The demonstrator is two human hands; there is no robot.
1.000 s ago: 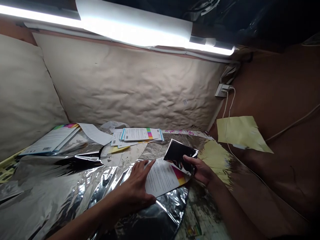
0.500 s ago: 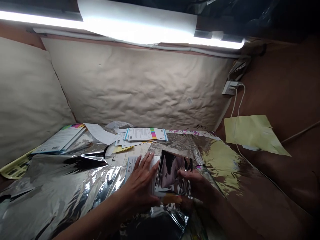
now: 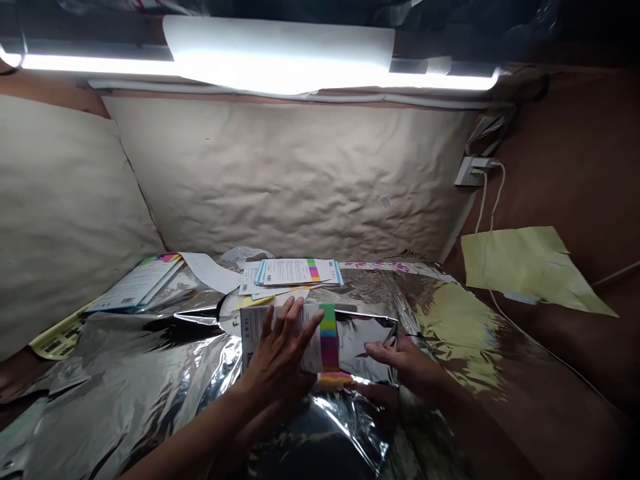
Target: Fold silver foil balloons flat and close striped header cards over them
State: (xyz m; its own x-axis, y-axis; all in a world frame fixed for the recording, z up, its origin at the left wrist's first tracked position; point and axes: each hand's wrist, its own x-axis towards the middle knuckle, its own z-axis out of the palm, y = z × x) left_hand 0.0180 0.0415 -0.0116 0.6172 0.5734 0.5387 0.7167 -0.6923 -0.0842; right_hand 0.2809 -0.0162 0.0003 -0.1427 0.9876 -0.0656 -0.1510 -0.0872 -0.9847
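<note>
My left hand [image 3: 285,343] lies on a printed packet [image 3: 313,357], its fingers spread over the white face with small text. Green, blue, purple and orange bands show along the packet's right end. A silvery foil piece [image 3: 357,340] extends from that end. My right hand [image 3: 395,357] pinches its right part between thumb and fingers. Whether the foil comes out from inside or beneath the packet, I cannot tell. Shiny foil film [image 3: 165,373] lies under and around both hands.
Behind my hands lies a stack of printed packets [image 3: 295,271]; more packets [image 3: 135,283] lie at the left with a paper strip [image 3: 210,270]. A yellow basket [image 3: 57,337] and part of another person's arm [image 3: 17,373] are at the left edge. Cables [image 3: 483,207] hang right.
The dark foil that was folded over the packet's right end has swung right with my right hand, and the coloured bands now show. My left hand stays on the packet.
</note>
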